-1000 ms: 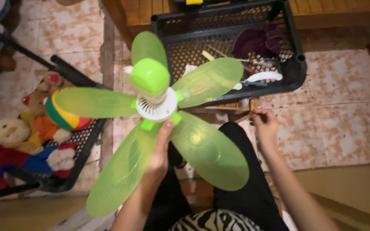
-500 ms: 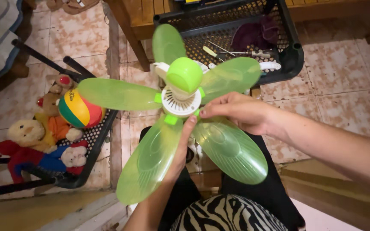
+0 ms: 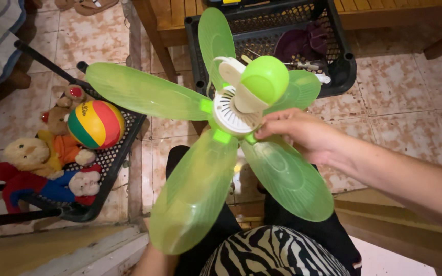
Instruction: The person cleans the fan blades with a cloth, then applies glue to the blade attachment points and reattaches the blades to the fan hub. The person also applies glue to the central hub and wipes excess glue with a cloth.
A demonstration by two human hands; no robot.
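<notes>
1. Green fan (image 3: 231,128) fills the middle of the frame, held up over my lap, and my right hand (image 3: 303,135) comes in from the right edge to grip it at the hub.
2. My right fingers (image 3: 274,128) are curled and pressed against the white vented hub (image 3: 231,110), pinching its lower right rim where a blade root meets it.
3. My left hand is hidden behind the lower left blade (image 3: 195,194); only the forearm (image 3: 152,263) shows at the bottom edge, so I cannot tell how that hand grips.
4. A rounded green cap (image 3: 264,79) sits tilted just above the hub, toward the upper right.
5. Five translucent blades spread outward from the hub.
6. Behind the fan, at upper centre, a black plastic crate (image 3: 344,66) stands on the tiled floor (image 3: 410,112), holding small tools and a purple cloth (image 3: 305,43).
7. At the left, a second black crate (image 3: 113,158) holds plush toys (image 3: 31,158) and a striped ball (image 3: 95,124).
</notes>
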